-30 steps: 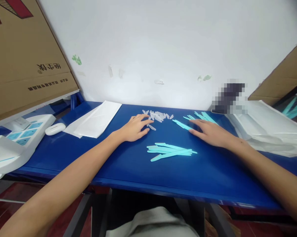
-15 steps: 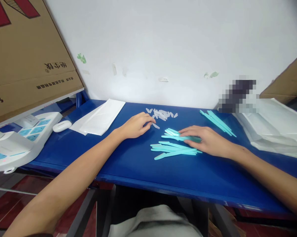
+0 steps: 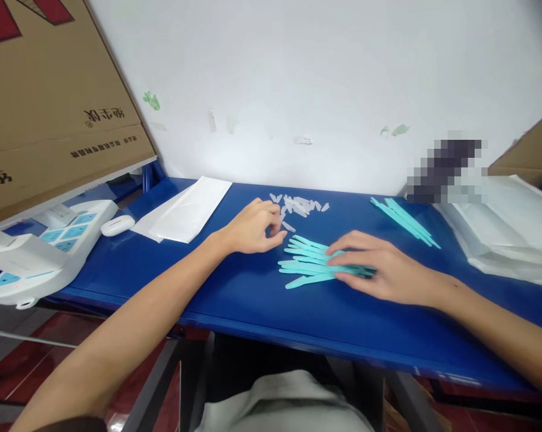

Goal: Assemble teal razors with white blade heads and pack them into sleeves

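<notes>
Several turquoise sticks (image 3: 309, 261) lie fanned out on the blue table. My right hand (image 3: 370, 264) rests over their right ends, its fingers spread and touching them; its palm hides part of the bunch. Left of the sticks, my left hand (image 3: 258, 227) hovers with fingers curled and thumb apart, nothing visible between them. Beside its fingertips lies a scattered pile of small translucent pieces (image 3: 300, 205). A second group of turquoise sticks (image 3: 406, 222) lies farther back on the right.
White flat sheets (image 3: 192, 210) lie back left. A white power strip (image 3: 79, 252) and a small white case (image 3: 117, 225) are at the left, under a large cardboard box (image 3: 50, 90). Clear plastic bags (image 3: 509, 234) lie at the right, by the white wall.
My right hand has moved slightly toward me, and the two nearby groups of sticks now lie together under it. My left hand's thumb has parted from its fingers.
</notes>
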The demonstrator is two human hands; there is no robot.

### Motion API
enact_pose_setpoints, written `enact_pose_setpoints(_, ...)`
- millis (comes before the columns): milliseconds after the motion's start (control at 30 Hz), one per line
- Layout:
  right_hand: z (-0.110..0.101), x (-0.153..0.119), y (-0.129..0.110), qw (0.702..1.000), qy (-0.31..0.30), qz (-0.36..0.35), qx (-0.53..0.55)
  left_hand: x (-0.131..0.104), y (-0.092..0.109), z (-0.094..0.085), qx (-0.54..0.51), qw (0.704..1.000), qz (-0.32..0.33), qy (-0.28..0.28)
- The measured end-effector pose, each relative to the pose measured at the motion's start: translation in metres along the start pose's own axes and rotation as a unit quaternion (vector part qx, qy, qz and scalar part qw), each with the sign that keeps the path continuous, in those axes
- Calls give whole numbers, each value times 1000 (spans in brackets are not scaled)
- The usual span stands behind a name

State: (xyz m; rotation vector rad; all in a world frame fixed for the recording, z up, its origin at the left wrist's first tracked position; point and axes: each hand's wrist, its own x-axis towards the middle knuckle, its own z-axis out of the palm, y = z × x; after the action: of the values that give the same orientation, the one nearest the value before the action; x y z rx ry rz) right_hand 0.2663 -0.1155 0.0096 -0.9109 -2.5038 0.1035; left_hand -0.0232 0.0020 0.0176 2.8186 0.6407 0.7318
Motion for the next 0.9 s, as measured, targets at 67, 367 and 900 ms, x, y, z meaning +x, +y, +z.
enact_pose_setpoints(67,1,-1,-4,999,-10,-25,-18,1,0,0,51,998,-13,-32)
enact_pose_setpoints(367,6,-1,-13,995,-35,-51,-75,-1,-1,4,-11,997,-40,-72)
enact_pose_setpoints(900,7,1,-20,993,-65,-57,-83,-3,-3,2,-119,990,26,-75)
